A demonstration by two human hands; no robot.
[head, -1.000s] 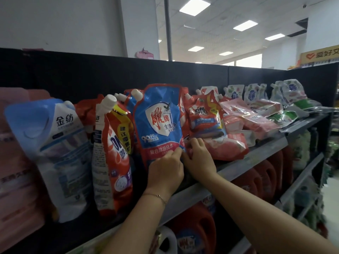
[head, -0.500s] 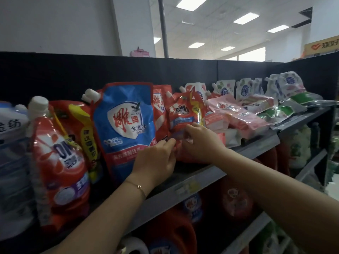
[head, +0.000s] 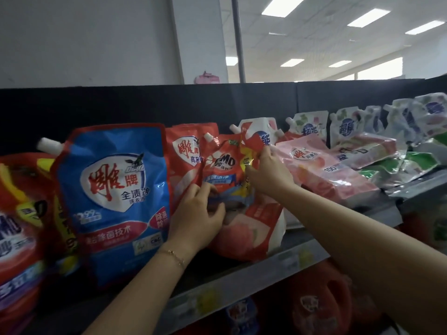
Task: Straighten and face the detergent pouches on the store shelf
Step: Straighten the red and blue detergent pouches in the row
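A red OMO detergent pouch (head: 223, 165) stands crumpled between a tall blue pouch (head: 113, 197) on its left and pink pouches (head: 321, 170) lying flat on its right. My left hand (head: 197, 217) grips the red pouch low on its left side. Higher up, my right hand (head: 268, 172) pinches its right edge near the top. In front of it leans a red and white pouch with a peach picture (head: 251, 233). Another red pouch (head: 186, 151) stands just behind my left hand.
The grey shelf edge (head: 254, 279) carries price labels. More red pouches (head: 21, 226) fill the far left. White and green pouches (head: 396, 151) lie toppled at the right. Red jugs (head: 321, 308) sit on the shelf below. A black back panel (head: 145, 105) closes the shelf behind.
The view has closed in on the pouches. My right hand has risen from the shelf front to the red pouch's upper right edge, and my left hand has shifted onto its lower left.
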